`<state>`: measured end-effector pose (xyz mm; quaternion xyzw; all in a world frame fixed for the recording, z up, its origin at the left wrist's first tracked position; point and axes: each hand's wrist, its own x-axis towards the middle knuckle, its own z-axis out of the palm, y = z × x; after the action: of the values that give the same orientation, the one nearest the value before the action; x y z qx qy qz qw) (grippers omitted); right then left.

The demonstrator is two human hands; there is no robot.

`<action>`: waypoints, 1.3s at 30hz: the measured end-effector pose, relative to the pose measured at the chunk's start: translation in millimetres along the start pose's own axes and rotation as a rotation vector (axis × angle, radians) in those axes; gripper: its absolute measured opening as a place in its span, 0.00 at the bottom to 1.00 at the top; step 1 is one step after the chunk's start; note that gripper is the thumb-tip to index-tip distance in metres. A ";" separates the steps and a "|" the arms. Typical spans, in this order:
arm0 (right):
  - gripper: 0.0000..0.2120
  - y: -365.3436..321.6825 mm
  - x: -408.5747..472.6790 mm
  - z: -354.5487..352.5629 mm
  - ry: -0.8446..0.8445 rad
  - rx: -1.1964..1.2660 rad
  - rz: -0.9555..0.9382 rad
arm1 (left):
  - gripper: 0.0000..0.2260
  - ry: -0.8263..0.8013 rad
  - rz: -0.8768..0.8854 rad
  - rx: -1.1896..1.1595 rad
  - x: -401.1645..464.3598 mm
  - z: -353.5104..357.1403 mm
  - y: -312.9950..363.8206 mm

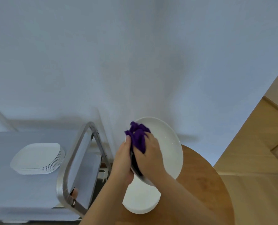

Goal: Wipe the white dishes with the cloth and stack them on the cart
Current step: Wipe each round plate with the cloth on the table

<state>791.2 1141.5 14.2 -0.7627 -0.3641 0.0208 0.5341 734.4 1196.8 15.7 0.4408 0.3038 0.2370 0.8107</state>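
Gripping the tilted white plate (165, 143) by its left rim, my left hand (123, 161) holds it up above the round wooden tabletop (204, 184), thumb along the edge. My right hand (148, 153) curls its fingers round the purple cloth (138, 137) and presses it against the plate's face. Below the hands, more white dishes (141, 200) sit on the tabletop. To the left, a stack (37, 158) of white plates rests on the cart (29, 192), beside its metal handle (70, 168).
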 end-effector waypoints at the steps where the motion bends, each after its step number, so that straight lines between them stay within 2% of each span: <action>1: 0.18 1.2 -8.0 2.1 -0.047 0.005 -0.020 | 0.20 0.020 -0.003 -0.029 1.1 -3.5 2.7; 4: 0.14 12.1 -35.2 0.4 -0.175 0.091 0.061 | 0.19 0.109 -0.057 -0.024 4.9 -18.5 10.3; 8: 0.15 48.9 -61.4 -10.5 -0.216 -0.100 0.065 | 0.20 0.116 -0.062 0.061 5.6 -34.1 2.9; 10: 0.13 67.9 -64.0 -17.3 -0.212 -0.187 0.106 | 0.21 0.122 -0.083 0.072 0.7 -38.8 -9.9; 14: 0.14 95.5 -52.2 -17.5 -0.128 -0.235 0.304 | 0.27 0.103 -0.206 0.145 -9.2 -42.3 -44.7; 18: 0.18 106.0 -48.8 5.8 -0.130 -0.268 0.310 | 0.22 0.169 -0.395 0.191 -10.5 -48.6 -79.5; 25: 0.26 113.2 -103.8 39.7 -0.371 -0.189 0.294 | 0.15 0.330 -0.531 0.109 11.9 -66.5 -114.9; 28: 0.25 129.9 -112.3 31.1 -0.567 -0.160 0.269 | 0.20 0.402 -0.595 0.072 26.4 -78.3 -122.5; 30: 0.22 150.1 -109.3 17.4 -0.683 -0.216 0.245 | 0.23 0.336 -0.562 0.004 33.0 -85.6 -127.3; 32: 0.21 171.8 -102.8 2.6 -0.618 -0.277 0.326 | 0.24 0.243 -0.505 -0.028 39.5 -93.8 -131.8; 34: 0.19 192.4 -95.9 -11.0 -0.423 -0.326 0.450 | 0.23 0.201 -0.482 -0.017 45.8 -102.4 -137.2; 36: 0.09 214.8 -91.1 -22.9 -0.269 -0.344 0.536 | 0.23 0.235 -0.495 -0.007 50.3 -108.3 -142.0; 39: 0.05 252.9 -90.7 -30.1 -0.261 -0.420 0.684 | 0.23 0.296 -0.496 -0.019 52.5 -115.6 -148.6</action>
<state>872.2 1023.5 -215.1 -0.9228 -0.1512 0.2187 0.2788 707.6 1222.9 -176.2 0.3058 0.5151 0.0961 0.7950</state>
